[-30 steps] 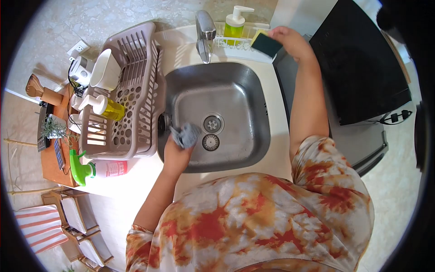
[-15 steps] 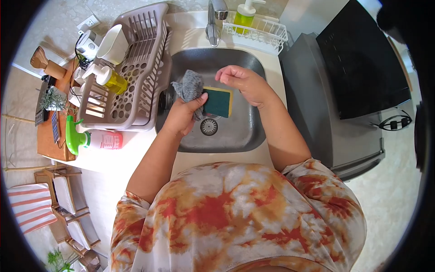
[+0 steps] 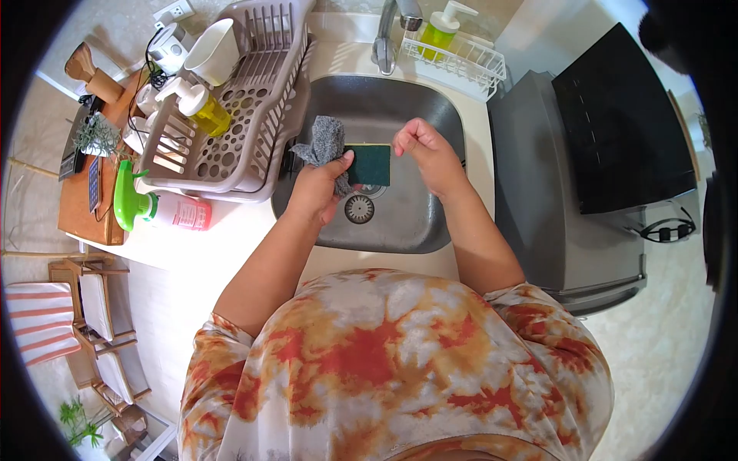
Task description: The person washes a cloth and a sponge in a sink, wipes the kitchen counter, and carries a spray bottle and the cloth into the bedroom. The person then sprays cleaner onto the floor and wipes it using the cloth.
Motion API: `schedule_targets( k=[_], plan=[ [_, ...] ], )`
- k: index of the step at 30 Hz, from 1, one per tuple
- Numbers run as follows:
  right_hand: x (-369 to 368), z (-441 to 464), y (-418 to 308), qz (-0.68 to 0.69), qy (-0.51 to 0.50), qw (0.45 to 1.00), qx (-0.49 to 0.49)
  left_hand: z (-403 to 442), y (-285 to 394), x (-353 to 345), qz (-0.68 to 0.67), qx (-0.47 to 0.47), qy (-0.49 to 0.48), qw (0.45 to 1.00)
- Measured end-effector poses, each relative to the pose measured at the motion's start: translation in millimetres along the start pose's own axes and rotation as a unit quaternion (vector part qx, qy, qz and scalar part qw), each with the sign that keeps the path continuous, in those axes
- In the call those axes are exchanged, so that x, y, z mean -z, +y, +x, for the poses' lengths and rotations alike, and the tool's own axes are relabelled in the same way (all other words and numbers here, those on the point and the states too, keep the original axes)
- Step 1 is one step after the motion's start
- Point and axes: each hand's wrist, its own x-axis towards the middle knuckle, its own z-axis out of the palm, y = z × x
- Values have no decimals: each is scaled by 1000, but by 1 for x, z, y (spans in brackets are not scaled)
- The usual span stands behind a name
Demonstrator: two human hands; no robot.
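Observation:
Over the sink, my left hand is closed around a bunched grey cloth and a scouring sponge. The sponge's dark green side faces up, with a thin yellow edge along its top. The thumb presses on the sponge's left end, and the cloth sticks up above the fingers. My right hand hangs just right of the sponge, apart from it. Its fingers are curled in with the thumb against them, and nothing shows in them. Below the sponge lies the metal drain.
A faucet rises behind the sink, beside a white wire rack with a soap pump bottle. On the left stand a dish drainer, an oil-coloured pump bottle and a spray bottle. A grey fridge borders the right.
The whole view has shifted slightly, with the sink and counter things now further right and higher. My right hand has lowered a little and its fingers have curled in near the sponge.

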Motion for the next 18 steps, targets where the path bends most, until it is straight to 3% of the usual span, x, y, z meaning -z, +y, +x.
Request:
schedule_targets(
  k=[1,5,7,11,13,18],
  plan=[
    [-2,-2,0,-64,-5,998,12,1,-1,0,-21,8,13,1000],
    [-2,-2,14,-79,62,995,28,6,-10,5,-39,4,17,999],
    [8,-4,19,114,96,988,-41,11,-6,9,-103,-29,91,990],
    [23,-4,35,123,51,983,-123,18,4,25,-139,-38,100,985],
    [27,0,45,-65,98,979,-165,12,5,20,-155,-45,97,982],
    [29,12,42,-99,54,973,-200,12,2,22,-172,-30,102,979]
  ],
)
